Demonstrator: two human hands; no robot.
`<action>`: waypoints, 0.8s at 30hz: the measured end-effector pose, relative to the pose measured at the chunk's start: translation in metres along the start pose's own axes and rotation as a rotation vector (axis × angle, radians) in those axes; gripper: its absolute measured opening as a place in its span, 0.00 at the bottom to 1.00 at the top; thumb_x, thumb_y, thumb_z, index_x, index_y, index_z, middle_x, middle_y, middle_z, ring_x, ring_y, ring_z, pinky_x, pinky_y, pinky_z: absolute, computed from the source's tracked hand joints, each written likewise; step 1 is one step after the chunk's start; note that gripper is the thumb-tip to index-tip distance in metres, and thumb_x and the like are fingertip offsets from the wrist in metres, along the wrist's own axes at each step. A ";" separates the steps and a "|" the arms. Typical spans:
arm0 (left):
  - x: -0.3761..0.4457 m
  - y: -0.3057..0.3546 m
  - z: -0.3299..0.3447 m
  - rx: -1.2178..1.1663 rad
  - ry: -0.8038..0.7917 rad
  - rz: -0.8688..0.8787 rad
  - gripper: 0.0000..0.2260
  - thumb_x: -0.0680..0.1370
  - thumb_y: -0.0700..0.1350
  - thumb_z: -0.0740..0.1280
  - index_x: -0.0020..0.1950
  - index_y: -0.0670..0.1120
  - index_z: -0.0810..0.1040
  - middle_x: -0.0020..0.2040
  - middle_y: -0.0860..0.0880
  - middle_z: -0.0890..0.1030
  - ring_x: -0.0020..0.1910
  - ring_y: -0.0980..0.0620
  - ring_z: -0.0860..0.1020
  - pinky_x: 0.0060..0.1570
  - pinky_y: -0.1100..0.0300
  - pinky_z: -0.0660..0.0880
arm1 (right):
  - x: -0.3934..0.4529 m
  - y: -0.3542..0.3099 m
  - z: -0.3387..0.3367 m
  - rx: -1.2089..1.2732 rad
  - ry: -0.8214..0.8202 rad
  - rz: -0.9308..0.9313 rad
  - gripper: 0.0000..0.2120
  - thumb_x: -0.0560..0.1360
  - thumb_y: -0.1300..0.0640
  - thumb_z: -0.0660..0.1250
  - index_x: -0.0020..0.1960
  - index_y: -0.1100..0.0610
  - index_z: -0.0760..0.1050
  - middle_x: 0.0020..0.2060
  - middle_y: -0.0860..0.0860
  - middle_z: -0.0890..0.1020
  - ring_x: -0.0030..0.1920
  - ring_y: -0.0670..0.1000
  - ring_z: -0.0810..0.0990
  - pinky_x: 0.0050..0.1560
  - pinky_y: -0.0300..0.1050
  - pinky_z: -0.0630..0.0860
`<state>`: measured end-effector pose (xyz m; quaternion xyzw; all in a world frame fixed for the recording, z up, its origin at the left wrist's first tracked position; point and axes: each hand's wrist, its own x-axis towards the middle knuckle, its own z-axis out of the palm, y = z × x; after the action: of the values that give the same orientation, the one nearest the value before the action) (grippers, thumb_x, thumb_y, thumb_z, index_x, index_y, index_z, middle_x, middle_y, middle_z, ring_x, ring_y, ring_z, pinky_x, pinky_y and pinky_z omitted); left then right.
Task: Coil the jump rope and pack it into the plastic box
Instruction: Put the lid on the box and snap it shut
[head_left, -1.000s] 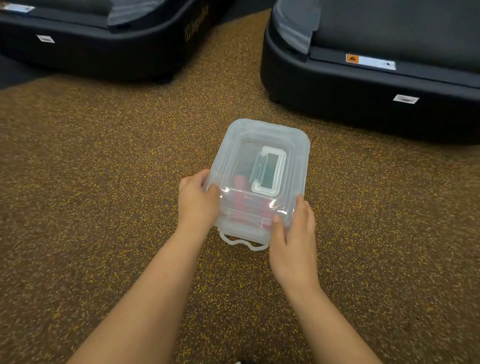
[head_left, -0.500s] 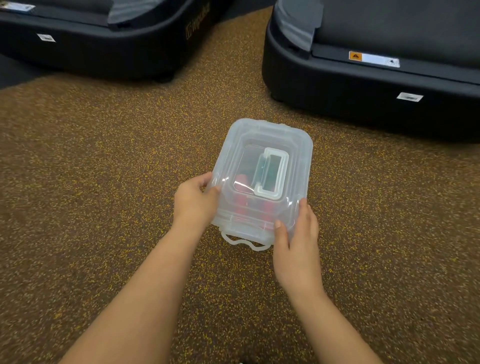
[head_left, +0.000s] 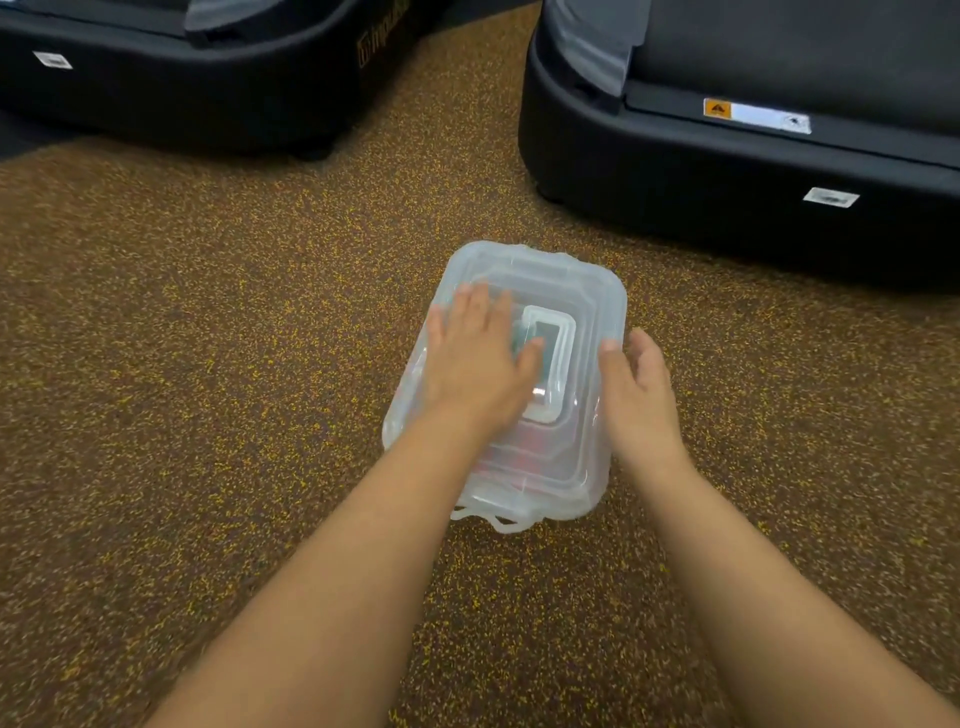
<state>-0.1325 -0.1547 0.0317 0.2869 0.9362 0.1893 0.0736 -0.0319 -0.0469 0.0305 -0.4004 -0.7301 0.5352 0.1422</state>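
Brown rubber flooring (head_left: 208, 364), flecked throughout with small yellow granules, is covering the whole visible ground. Two black machine bases are resting on it at the far side. The left base (head_left: 182, 88) is showing a white label and faint gold lettering. The right base (head_left: 727, 171) is carrying an orange-and-white warning sticker and a small white label. A strip of floor is running between them.
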 end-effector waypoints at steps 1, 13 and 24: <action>0.009 0.009 0.005 0.024 -0.040 0.008 0.32 0.79 0.60 0.51 0.79 0.46 0.50 0.80 0.45 0.46 0.78 0.47 0.41 0.74 0.47 0.35 | 0.012 -0.006 0.000 0.029 -0.009 0.005 0.18 0.79 0.45 0.55 0.67 0.48 0.66 0.60 0.45 0.72 0.64 0.49 0.70 0.64 0.48 0.67; 0.023 0.035 0.031 0.134 -0.016 0.051 0.50 0.67 0.77 0.51 0.79 0.49 0.42 0.79 0.45 0.39 0.76 0.44 0.33 0.71 0.42 0.30 | 0.119 -0.038 0.008 0.136 -0.176 0.273 0.27 0.76 0.35 0.54 0.53 0.56 0.79 0.49 0.54 0.84 0.50 0.55 0.83 0.59 0.55 0.76; 0.024 0.036 0.031 0.137 -0.014 0.048 0.49 0.67 0.76 0.51 0.79 0.48 0.42 0.79 0.45 0.38 0.76 0.44 0.33 0.72 0.42 0.31 | 0.149 -0.031 0.009 0.229 -0.372 0.231 0.22 0.75 0.43 0.64 0.61 0.57 0.77 0.51 0.54 0.84 0.50 0.54 0.85 0.52 0.52 0.79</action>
<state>-0.1263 -0.1036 0.0172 0.3147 0.9393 0.1244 0.0559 -0.1459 0.0534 0.0217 -0.3572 -0.6277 0.6916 -0.0126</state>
